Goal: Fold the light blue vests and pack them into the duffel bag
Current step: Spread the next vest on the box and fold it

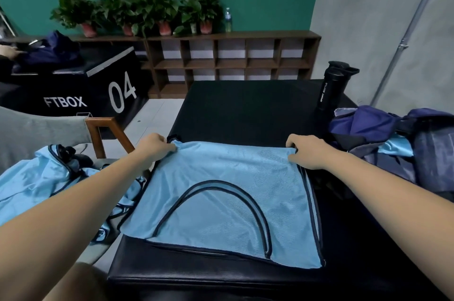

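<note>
With left hand [154,147] and right hand [307,152] each pinching a far corner of the vest [221,202] on the counter [245,109], best bring both back evenly, edges aligned.

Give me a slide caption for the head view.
Left hand and right hand pinch the far corners of a light blue vest spread on the black pad.

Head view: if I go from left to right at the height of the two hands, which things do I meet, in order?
A heap of crumpled vests → left hand → spread vest, gripped at its far corners → right hand → duffel bag.
</note>
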Demonstrator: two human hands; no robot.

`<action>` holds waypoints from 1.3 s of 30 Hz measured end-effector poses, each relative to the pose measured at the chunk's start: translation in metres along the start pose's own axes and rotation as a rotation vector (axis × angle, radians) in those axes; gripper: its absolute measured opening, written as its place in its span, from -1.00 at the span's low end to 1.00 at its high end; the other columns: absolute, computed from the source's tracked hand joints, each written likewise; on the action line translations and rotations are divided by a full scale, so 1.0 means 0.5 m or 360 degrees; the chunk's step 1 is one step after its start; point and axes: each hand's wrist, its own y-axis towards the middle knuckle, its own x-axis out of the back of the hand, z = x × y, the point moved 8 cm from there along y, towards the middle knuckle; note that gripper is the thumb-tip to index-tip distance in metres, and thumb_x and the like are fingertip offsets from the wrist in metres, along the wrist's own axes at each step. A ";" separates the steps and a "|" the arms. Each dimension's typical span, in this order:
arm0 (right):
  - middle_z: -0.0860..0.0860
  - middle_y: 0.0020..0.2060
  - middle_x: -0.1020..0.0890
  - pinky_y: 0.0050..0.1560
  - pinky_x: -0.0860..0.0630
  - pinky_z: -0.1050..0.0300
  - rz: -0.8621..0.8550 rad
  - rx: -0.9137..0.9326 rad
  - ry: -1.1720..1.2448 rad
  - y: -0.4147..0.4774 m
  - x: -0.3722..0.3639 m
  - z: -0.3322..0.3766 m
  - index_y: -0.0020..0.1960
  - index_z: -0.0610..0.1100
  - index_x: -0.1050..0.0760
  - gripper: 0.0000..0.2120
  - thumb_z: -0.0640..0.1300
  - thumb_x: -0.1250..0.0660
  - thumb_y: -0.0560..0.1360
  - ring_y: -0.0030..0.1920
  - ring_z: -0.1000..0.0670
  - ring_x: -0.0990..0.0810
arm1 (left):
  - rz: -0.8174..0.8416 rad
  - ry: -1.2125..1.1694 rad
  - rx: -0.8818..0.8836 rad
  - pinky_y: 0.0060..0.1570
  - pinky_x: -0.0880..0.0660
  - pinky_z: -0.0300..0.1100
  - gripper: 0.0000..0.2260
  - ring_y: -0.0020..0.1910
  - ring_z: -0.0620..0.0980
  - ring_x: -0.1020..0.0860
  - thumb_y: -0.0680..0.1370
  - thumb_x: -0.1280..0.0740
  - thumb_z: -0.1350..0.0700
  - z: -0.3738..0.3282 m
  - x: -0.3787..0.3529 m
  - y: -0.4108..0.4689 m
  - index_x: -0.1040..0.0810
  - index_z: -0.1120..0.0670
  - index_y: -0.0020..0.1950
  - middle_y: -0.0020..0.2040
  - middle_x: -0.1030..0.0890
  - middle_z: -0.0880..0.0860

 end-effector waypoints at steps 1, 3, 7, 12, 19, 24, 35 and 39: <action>0.02 -0.04 -0.63 0.05 -0.43 -0.02 0.0016 -0.0013 0.0029 -0.007 0.000 0.002 0.15 0.02 -0.47 -0.81 -0.03 -0.37 0.56 -0.01 -0.08 -0.58 | -0.0008 0.0017 -0.0024 -0.22 -0.37 -0.09 -0.74 -0.24 0.11 -0.50 0.49 -0.50 0.02 -0.013 -0.003 0.010 -0.50 0.11 -0.24 -0.27 -0.53 0.12; 0.00 -0.12 -0.60 -0.13 -0.40 0.02 0.0053 -0.0033 0.0045 -0.028 -0.001 0.013 0.09 0.00 -0.46 -0.84 -0.05 -0.37 0.55 -0.14 -0.05 -0.55 | -0.0030 0.0070 -0.0075 -0.27 -0.36 -0.11 -0.74 -0.26 0.13 -0.51 0.50 -0.50 0.02 -0.043 -0.010 0.027 -0.50 0.11 -0.24 -0.29 -0.53 0.13; -0.03 -0.14 -0.59 -0.29 -0.42 0.04 0.0108 -0.0042 0.0060 -0.083 -0.008 0.046 0.09 -0.02 -0.36 -0.79 -0.06 -0.35 0.54 -0.23 -0.06 -0.55 | -0.0098 0.0229 -0.0209 -0.26 -0.44 -0.07 -0.77 -0.16 0.18 -0.61 0.56 -0.44 0.05 -0.117 -0.036 0.068 -0.55 0.17 -0.18 -0.20 -0.62 0.15; -0.03 -0.22 -0.61 -0.31 -0.48 0.00 0.0127 -0.0022 0.0084 -0.161 -0.032 0.083 0.31 0.06 -0.25 -0.59 0.00 -0.33 0.54 -0.27 -0.07 -0.60 | -0.0168 0.0392 -0.0408 -0.11 -0.53 0.00 -0.79 -0.06 0.21 -0.61 0.60 -0.34 0.01 -0.210 -0.097 0.116 -0.53 0.11 -0.16 -0.16 -0.62 0.13; -0.01 -0.40 -0.53 -0.37 -0.41 0.02 0.0106 0.0020 0.0327 -0.260 -0.053 0.099 0.34 0.19 -0.21 -0.60 0.06 -0.28 0.58 -0.42 0.00 -0.49 | -0.0215 0.0444 -0.0524 0.24 -0.37 0.16 -0.80 0.13 0.18 -0.52 0.62 -0.30 -0.09 -0.328 -0.211 0.149 -0.60 0.02 0.02 -0.01 -0.62 0.05; -0.05 -0.41 -0.51 -0.35 -0.37 0.05 0.0051 0.0023 0.0439 -0.308 -0.072 0.096 0.27 0.20 -0.24 -0.68 0.08 -0.27 0.58 -0.42 0.00 -0.44 | -0.0245 0.0575 -0.0653 0.15 -0.29 0.11 -0.76 0.26 0.19 -0.46 0.65 -0.27 -0.09 -0.418 -0.286 0.138 -0.60 -0.01 0.19 0.08 -0.55 0.04; 0.02 -0.21 -0.56 0.10 -0.57 -0.04 -0.0016 -0.0070 0.0506 -0.374 -0.071 0.096 0.54 0.31 -0.03 -0.40 0.40 -0.17 0.60 -0.04 -0.03 -0.62 | -0.0233 0.0611 -0.0842 0.13 -0.28 0.03 -0.72 0.28 0.11 -0.46 0.65 -0.30 -0.06 -0.538 -0.391 0.099 -0.57 -0.06 0.34 0.23 -0.59 0.00; 0.05 -0.16 -0.59 0.10 -0.54 -0.03 -0.0036 0.0010 0.0268 -0.387 -0.056 0.101 0.50 0.30 -0.02 -0.32 0.57 -0.09 0.51 0.05 -0.07 -0.63 | -0.0214 0.0483 -0.0844 0.26 -0.30 0.04 -0.60 0.34 0.09 -0.44 0.57 -0.38 -0.07 -0.522 -0.367 0.080 -0.52 -0.08 0.40 0.30 -0.55 -0.02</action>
